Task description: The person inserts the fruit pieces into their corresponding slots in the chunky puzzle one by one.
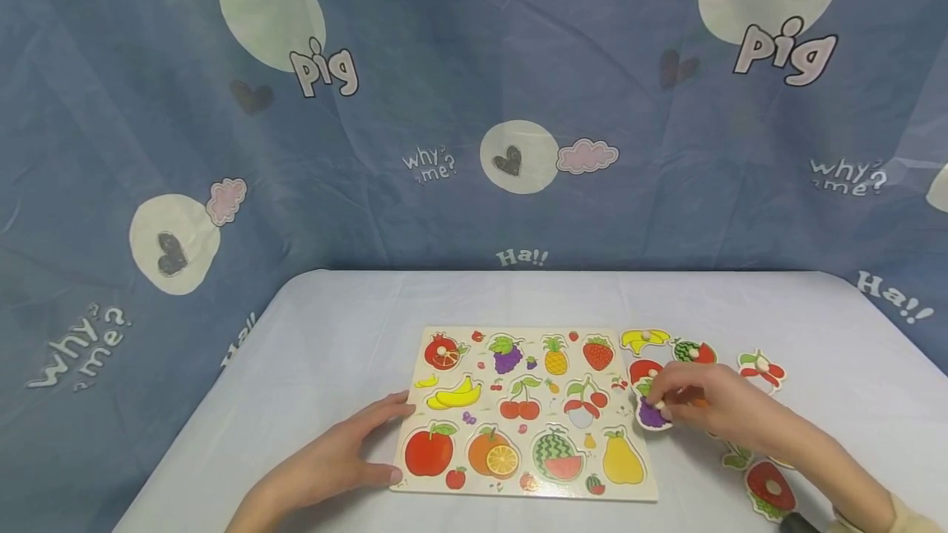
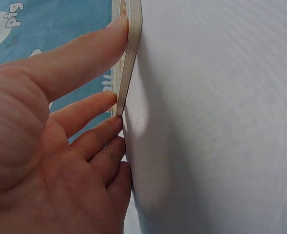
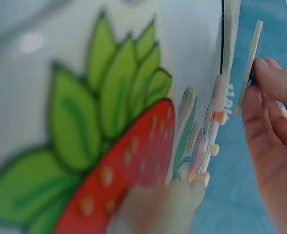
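A wooden fruit puzzle board [image 1: 544,434] lies on the white table. My left hand [image 1: 333,455] rests along its left edge; in the left wrist view, the thumb [image 2: 80,58] and fingertips touch the board's edge with the fingers fairly straight. Just beyond the right edge, my right hand [image 1: 714,401] pinches a purple grape puzzle piece [image 1: 652,416] by its knob. That piece [image 3: 253,61] shows edge-on in the right wrist view, lifted off the table. A pomegranate piece [image 1: 443,354] with a knob sits in the board's top left corner.
Right of the board lie a banana piece [image 1: 645,340], a watermelon piece [image 1: 696,351], a cherry piece [image 1: 761,369] and a strawberry piece [image 1: 770,485]. A red piece [image 1: 643,370] is partly covered by the grapes. Behind the table hangs a blue printed curtain [image 1: 444,212].
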A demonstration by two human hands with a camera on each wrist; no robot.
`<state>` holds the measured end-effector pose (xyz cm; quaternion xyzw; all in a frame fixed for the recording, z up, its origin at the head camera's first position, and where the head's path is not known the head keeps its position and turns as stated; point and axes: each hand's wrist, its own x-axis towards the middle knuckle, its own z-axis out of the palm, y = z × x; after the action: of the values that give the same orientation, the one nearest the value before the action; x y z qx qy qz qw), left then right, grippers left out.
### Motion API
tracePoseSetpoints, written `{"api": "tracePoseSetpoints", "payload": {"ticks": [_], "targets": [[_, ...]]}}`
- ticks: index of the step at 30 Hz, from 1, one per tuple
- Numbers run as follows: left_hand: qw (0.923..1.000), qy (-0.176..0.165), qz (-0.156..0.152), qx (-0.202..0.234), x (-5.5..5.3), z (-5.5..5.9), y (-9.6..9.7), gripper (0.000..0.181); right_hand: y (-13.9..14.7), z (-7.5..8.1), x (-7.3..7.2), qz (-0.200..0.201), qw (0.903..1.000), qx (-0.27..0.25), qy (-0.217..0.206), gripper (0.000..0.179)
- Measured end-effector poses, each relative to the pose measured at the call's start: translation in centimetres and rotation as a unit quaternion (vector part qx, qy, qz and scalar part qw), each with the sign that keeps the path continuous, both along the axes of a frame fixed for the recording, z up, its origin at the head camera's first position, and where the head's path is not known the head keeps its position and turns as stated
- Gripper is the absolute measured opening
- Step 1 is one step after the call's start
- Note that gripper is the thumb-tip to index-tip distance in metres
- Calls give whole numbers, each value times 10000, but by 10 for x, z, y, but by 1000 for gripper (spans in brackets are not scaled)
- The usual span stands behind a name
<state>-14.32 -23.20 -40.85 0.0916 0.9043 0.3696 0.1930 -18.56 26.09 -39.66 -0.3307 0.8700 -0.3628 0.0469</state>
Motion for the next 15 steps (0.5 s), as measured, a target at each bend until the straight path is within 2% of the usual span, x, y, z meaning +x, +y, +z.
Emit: {"api": "tracePoseSetpoints", "payload": {"ticks": [9,15], "targets": [[10000,78,-34,25,1,0,0,78,-11,3,-5,178,9994,-34,308,28],[9999,76,-86,104,1,0,-1,77,-20,6,-8,198,9995,56,235,29]]}}
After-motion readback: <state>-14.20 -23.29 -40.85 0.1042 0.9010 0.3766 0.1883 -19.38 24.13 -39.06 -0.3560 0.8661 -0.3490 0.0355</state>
